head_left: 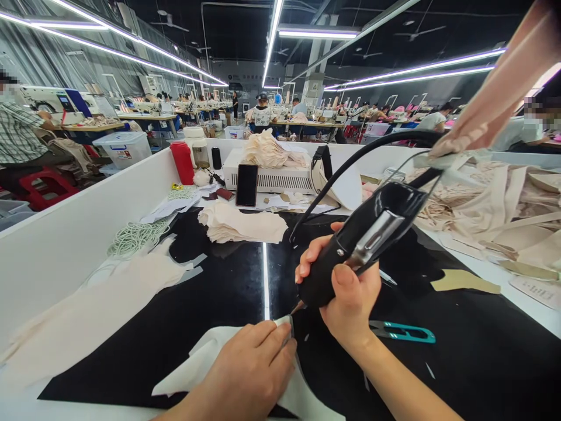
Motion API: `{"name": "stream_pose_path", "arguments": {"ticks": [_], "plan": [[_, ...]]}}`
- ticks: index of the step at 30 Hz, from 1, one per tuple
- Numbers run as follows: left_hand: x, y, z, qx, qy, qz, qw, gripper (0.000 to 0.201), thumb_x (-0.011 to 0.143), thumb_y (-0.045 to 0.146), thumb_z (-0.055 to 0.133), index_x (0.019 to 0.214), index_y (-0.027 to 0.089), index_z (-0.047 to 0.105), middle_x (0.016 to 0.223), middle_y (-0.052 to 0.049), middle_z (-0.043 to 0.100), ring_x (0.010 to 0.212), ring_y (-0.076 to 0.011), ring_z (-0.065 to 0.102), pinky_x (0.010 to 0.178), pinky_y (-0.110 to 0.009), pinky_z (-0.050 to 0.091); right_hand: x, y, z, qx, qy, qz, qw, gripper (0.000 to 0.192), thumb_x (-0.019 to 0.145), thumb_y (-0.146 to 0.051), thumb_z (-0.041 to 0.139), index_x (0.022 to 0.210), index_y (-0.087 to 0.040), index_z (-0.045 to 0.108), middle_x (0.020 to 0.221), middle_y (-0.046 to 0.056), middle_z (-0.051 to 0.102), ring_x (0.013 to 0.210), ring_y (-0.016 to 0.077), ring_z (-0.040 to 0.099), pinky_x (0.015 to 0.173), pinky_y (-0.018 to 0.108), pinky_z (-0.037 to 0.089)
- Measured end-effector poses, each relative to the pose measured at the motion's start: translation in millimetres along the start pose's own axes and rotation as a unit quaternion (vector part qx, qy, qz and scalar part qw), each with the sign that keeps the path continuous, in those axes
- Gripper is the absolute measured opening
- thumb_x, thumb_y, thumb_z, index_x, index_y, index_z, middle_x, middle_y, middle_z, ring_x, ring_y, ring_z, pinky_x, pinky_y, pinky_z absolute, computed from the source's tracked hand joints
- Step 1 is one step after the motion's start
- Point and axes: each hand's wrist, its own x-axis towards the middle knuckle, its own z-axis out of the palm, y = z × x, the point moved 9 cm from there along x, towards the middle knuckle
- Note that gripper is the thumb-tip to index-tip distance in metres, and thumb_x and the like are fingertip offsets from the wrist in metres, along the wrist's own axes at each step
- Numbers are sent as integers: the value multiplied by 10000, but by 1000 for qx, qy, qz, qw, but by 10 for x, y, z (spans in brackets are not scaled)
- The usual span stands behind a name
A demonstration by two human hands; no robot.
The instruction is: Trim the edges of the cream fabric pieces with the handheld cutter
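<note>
My right hand (346, 286) is closed around a black corded hand tool (322, 278) with a shiny metal lever, the thumb lying by the lever. The tool tilts down to the left, and its narrow copper-coloured tip (298, 307) is at the edge of a pale fabric piece (210, 351). My left hand (254, 365) presses that fabric against the black work surface (197, 304), fingers together and curled over its edge near the tip. A dark grey edge shows by the fingertips; I cannot make out what it is. Part of the fabric is hidden under the left hand.
Teal thread snips (405, 332) lie beside my right forearm. Stacked fabric pieces (245, 225), a phone (247, 186) and a white vented box (280, 178) stand ahead. Long pale fabric (100, 310) lies left; a fabric heap (495, 204) lies right. A black cable (350, 166) arches overhead.
</note>
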Motion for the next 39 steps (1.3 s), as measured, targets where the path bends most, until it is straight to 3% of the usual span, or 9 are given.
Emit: {"name": "stream_pose_path", "arguments": {"ticks": [8,20,25,32,39], "plan": [[8,15,-34,9,20,-3,1000,226,1036,123,562,1199,97,717,1217,-94,775,976,-221,722,795,-327,561,-49,57,25,2,-18,6,1000,367,911,-465,788,1158,-286,583,835,-42,662,580,129,614,497,262,568],[44,43,-50,22,18,13,1000,226,1035,94,553,1181,64,723,1195,-106,784,1043,-210,731,922,-313,573,-65,47,25,8,-22,2,1000,355,926,-442,785,1187,-287,601,836,-42,678,589,128,621,507,259,570],[39,24,-74,11,42,-7,999,211,1023,67,548,1129,70,730,1154,-105,791,977,-211,733,826,-313,585,-60,43,52,-1,-31,-1,1000,217,979,-371,741,1143,-295,620,826,-52,682,593,113,623,526,245,574],[37,9,-53,-1,38,-19,999,226,1055,83,510,1132,79,723,1171,-96,783,953,-215,721,747,-325,576,-60,45,38,31,-15,0,999,367,923,-424,808,1217,-292,632,849,-47,689,607,115,631,513,243,587],[29,1,-72,-12,43,-28,999,221,1063,92,505,1129,74,715,1170,-100,779,930,-212,708,714,-324,553,-71,61,83,20,-17,8,1000,246,953,-378,778,1132,-295,633,840,-55,694,600,108,631,522,243,598]]}}
